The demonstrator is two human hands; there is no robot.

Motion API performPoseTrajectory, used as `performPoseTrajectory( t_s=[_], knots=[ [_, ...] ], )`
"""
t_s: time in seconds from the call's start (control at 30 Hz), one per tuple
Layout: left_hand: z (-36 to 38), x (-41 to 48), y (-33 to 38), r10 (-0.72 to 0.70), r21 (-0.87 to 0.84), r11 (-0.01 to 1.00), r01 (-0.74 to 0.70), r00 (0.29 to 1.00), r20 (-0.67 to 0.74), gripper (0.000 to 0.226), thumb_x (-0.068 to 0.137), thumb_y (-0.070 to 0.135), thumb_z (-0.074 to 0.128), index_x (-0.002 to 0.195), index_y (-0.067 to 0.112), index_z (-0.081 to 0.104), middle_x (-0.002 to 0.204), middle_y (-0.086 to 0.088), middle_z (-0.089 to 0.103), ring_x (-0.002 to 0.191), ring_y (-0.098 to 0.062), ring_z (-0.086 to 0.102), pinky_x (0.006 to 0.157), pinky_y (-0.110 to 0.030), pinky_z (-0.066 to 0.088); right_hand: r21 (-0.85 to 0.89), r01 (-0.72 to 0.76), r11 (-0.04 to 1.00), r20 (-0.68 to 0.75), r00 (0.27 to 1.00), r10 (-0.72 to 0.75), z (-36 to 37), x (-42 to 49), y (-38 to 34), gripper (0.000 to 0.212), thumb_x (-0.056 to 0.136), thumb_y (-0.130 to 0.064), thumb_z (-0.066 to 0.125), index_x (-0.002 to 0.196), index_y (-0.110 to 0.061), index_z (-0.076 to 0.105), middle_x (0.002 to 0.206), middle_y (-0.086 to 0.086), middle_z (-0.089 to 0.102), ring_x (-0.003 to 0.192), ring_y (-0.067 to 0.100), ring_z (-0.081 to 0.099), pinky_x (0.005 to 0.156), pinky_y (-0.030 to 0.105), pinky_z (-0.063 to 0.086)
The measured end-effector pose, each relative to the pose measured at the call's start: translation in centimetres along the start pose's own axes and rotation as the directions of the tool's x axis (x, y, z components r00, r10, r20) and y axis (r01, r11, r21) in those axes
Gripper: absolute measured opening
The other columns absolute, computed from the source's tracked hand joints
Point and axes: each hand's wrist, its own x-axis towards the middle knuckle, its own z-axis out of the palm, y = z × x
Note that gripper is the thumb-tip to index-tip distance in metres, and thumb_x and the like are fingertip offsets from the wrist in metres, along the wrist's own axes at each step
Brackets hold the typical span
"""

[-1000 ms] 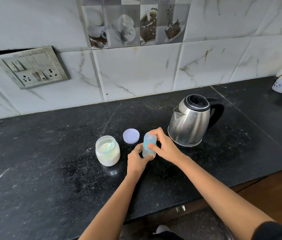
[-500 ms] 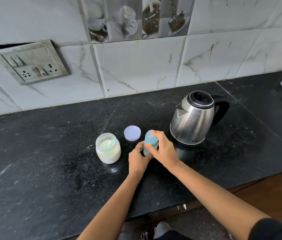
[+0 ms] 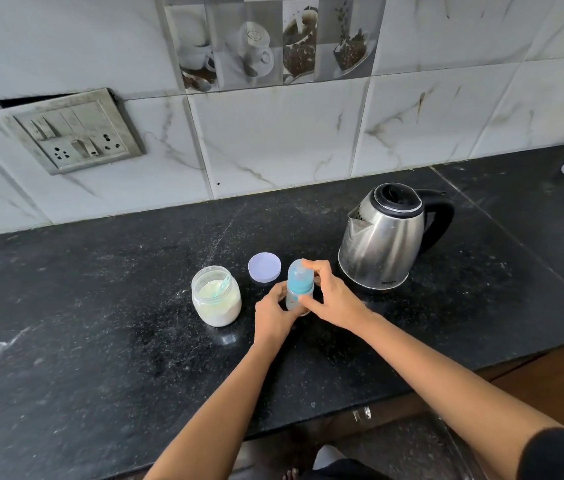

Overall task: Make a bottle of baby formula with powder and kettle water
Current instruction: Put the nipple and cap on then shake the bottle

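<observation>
Black speckled countertop (image 3: 100,341), white marble-look wall tiles (image 3: 273,140) behind. Left hand (image 3: 273,315) curled round lower body of baby bottle (image 3: 298,287); bottle upright, centre of counter. Right hand (image 3: 334,299) grips bottle's blue top, fingers over cap. Open powder jar (image 3: 216,299) just left, pale scoop inside. Lilac lid (image 3: 264,267) flat behind, apart. Steel kettle (image 3: 382,244) near, right. Switch plate (image 3: 69,133) on wall, far left.

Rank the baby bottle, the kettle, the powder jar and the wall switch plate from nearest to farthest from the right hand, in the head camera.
1. Baby bottle: gripped near its top by the right hand.
2. Kettle: just behind the hand, to the right.
3. Powder jar: to the left, beyond the left hand.
4. Wall switch plate: on the wall, far left.
</observation>
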Motion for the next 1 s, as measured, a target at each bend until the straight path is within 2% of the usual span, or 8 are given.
performPoseTrajectory(
  t_s=[0.1, 0.23, 0.37, 0.53, 0.63, 0.7, 0.87, 1.0],
  knots=[
    [0.1, 0.1, 1.0, -0.013, 0.012, 1.0, 0.013, 1.0, -0.014, 0.043, 0.073, 0.03, 0.079, 0.111, 0.023, 0.062, 0.095, 0.017, 0.065, 0.088, 0.006, 0.059, 0.072, -0.011, 0.043, 0.152, -0.034, 0.988, 0.002, 0.999, 0.034, -0.3, 0.7, -0.3, 0.06, 0.089, -0.019, 0.062, 0.136, -0.031, 0.026, 0.143, -0.009, 0.041, 0.122, 0.008, 0.051, 0.103, 0.032, 0.045],
    [0.4, -0.2, 1.4, -0.025, -0.018, 1.0, 0.025, 1.0, -0.014, 0.045, 0.069, 0.03, 0.082, 0.11, 0.023, 0.064, 0.096, 0.016, 0.067, 0.088, 0.007, 0.061, 0.074, -0.01, 0.048, 0.344, -0.187, 0.92, 0.049, 0.982, 0.181, -1.3, 1.4, -0.5, 0.064, 0.09, -0.019, 0.06, 0.138, -0.044, 0.024, 0.132, -0.003, 0.048, 0.11, 0.01, 0.056, 0.091, 0.03, 0.051],
    [0.3, -1.3, 1.9, 0.046, -0.151, 0.987, -0.047, 0.999, -0.008, 0.035, 0.079, 0.031, 0.076, 0.112, 0.022, 0.067, 0.1, 0.011, 0.071, 0.093, -0.001, 0.066, 0.085, -0.019, 0.051, 0.639, -0.26, 0.724, 0.069, 0.957, 0.282, -1.7, 1.2, -0.5, 0.059, 0.095, -0.017, 0.052, 0.14, -0.044, 0.026, 0.128, -0.003, 0.047, 0.109, 0.015, 0.057, 0.087, 0.03, 0.053],
    [0.3, -3.7, 1.6, 0.016, -0.14, 0.989, -0.057, 0.96, -0.278, 0.006, 0.091, 0.026, 0.062, 0.092, 0.027, 0.068, 0.085, 0.009, 0.071, 0.08, -0.005, 0.064, 0.074, -0.014, 0.049, 0.909, -0.323, 0.263, 0.169, 0.863, 0.475, -1.6, 1.0, -1.4, 0.032, 0.1, -0.028, 0.043, 0.131, -0.037, 0.042, 0.121, 0.001, 0.054, 0.096, 0.018, 0.058, 0.079, 0.037, 0.054],
    [-0.2, -5.2, -0.4, -0.002, 0.021, 1.0, 0.01, 0.943, -0.333, 0.004, 0.091, 0.029, 0.061, 0.091, 0.028, 0.065, 0.086, 0.015, 0.068, 0.08, 0.002, 0.061, 0.073, -0.014, 0.046, 0.906, -0.367, -0.21, 0.423, 0.771, 0.476, -2.2, 1.2, -2.3, 0.03, 0.096, -0.046, 0.046, 0.112, -0.023, 0.056, 0.099, 0.004, 0.057, 0.085, 0.019, 0.058, 0.076, 0.039, 0.053],
    [-0.5, -6.0, -2.3, 0.016, 0.188, 0.981, 0.043, 0.953, -0.301, 0.013, 0.091, 0.034, 0.06, 0.102, 0.027, 0.064, 0.096, 0.016, 0.067, 0.085, -0.001, 0.061, 0.075, -0.02, 0.046, 0.846, -0.329, -0.42, 0.507, 0.741, 0.44, -3.0, 1.4, -2.9, 0.044, 0.093, -0.052, 0.049, 0.114, -0.014, 0.056, 0.102, 0.013, 0.055, 0.088, 0.029, 0.062, 0.079, 0.043, 0.057],
    [-0.5, -6.8, -4.8, 0.13, 0.451, 0.892, -0.043, 0.978, -0.165, 0.036, 0.093, 0.038, 0.053, 0.121, 0.017, 0.059, 0.128, 0.005, 0.059, 0.118, -0.013, 0.052, 0.099, -0.019, 0.034, 0.794, -0.234, -0.562, 0.509, 0.76, 0.403, -3.8, 1.7, -4.3, 0.048, 0.096, -0.04, 0.052, 0.125, -0.003, 0.047, 0.123, 0.03, 0.053, 0.106, 0.039, 0.06, 0.073, 0.046, 0.058],
    [-0.3, -6.4, -4.9, 0.133, 0.526, 0.848, -0.066, 0.987, -0.091, 0.037, 0.094, 0.036, 0.053, 0.128, 0.021, 0.055, 0.143, 0.005, 0.047, 0.132, -0.015, 0.042, 0.109, -0.019, 0.021, 0.811, -0.23, -0.538, 0.466, 0.809, 0.357, -3.8, 1.6, -5.0, 0.028, 0.097, -0.026, 0.041, 0.109, -0.002, 0.052, 0.108, 0.023, 0.055, 0.092, 0.034, 0.061, 0.079, 0.042, 0.055]
  ],
)
